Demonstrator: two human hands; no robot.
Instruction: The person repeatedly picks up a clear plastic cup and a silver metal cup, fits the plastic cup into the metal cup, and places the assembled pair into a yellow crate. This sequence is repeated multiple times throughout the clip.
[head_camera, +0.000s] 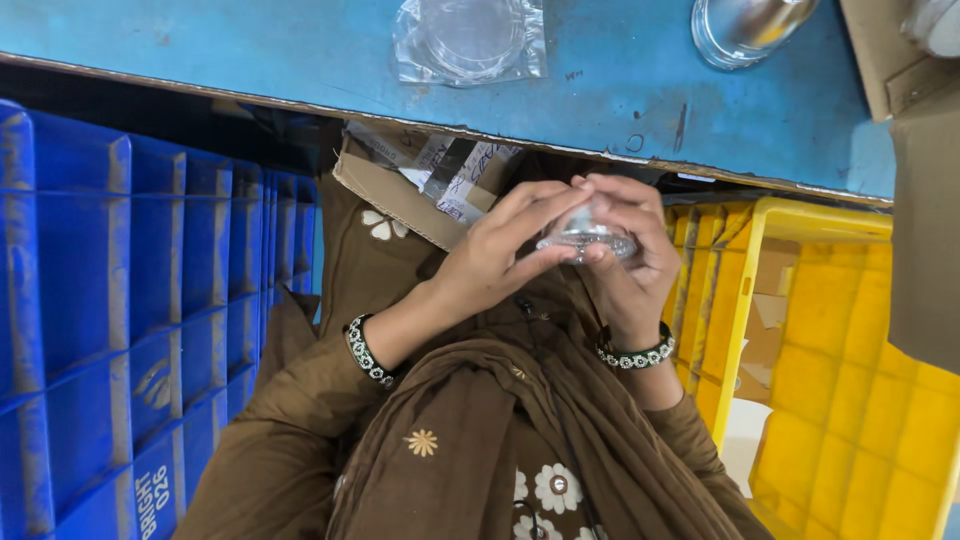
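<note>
Both my hands meet over my lap around a small clear glass piece (585, 240) in thin plastic wrap. My left hand (495, 255) pinches its near side with fingertips and thumb. My right hand (625, 260) cups it from the other side, fingers curled over the top. Each wrist wears a beaded bracelet above a brown sleeve. Most of the glass piece is hidden by my fingers.
A blue worktable (620, 90) runs across the top, holding a wrapped clear round lid (470, 40) and a glass-and-metal piece (745, 25). A blue crate (120, 300) stands left, a yellow crate (840, 340) right. A cardboard box (400, 190) with papers sits under the table.
</note>
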